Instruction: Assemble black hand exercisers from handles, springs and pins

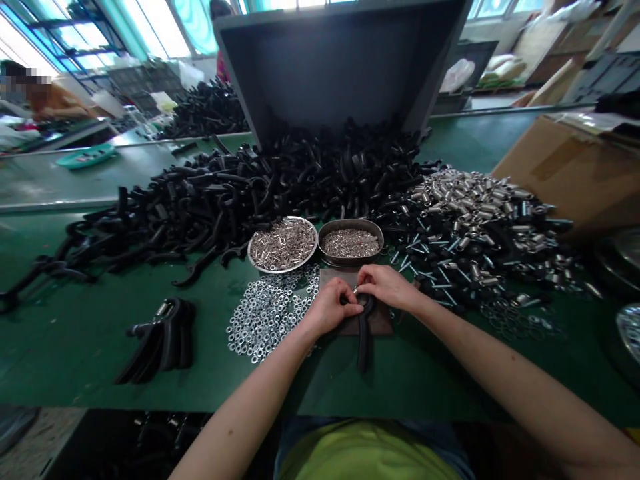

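Observation:
My left hand (333,305) and my right hand (385,285) meet over a brown pad (383,322) on the green table (75,333). Both pinch the top of a black hand-grip handle (364,340) whose long end points toward me. A small shiny metal part shows between my fingertips, too small to name. Just beyond my hands stand a round dish of small metal pins (283,244) and an oval tin of small metal bits (351,243). A heap of silver nuts (267,310) lies left of the pad.
A big pile of black handles (240,193) spills from a tilted grey bin (340,60). Springs and bolts (475,220) lie heaped at right, near a cardboard box (575,167). Assembled grippers (163,337) lie at left. Another person sits far left.

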The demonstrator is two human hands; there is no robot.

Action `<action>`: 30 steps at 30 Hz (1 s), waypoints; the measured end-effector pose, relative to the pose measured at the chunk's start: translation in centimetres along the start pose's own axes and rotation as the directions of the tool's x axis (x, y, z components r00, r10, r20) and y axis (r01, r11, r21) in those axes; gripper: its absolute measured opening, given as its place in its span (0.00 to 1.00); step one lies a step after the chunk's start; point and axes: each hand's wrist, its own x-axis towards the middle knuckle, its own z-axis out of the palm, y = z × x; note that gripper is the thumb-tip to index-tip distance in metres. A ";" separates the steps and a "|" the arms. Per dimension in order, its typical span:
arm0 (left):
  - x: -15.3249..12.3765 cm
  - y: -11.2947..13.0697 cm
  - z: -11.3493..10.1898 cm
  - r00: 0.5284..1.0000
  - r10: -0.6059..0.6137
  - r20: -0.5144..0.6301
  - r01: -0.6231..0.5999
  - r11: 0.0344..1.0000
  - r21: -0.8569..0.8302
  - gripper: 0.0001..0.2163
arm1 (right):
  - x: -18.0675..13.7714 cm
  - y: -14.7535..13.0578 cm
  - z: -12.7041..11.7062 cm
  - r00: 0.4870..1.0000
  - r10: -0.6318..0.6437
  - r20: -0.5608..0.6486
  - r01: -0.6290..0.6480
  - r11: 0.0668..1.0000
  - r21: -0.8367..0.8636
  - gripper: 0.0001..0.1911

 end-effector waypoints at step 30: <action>-5.4 0.7 2.1 0.969 0.227 -0.100 -0.087 0.688 0.720 0.14 | 1.2 0.6 0.2 0.996 0.064 0.062 -0.071 0.989 0.132 0.02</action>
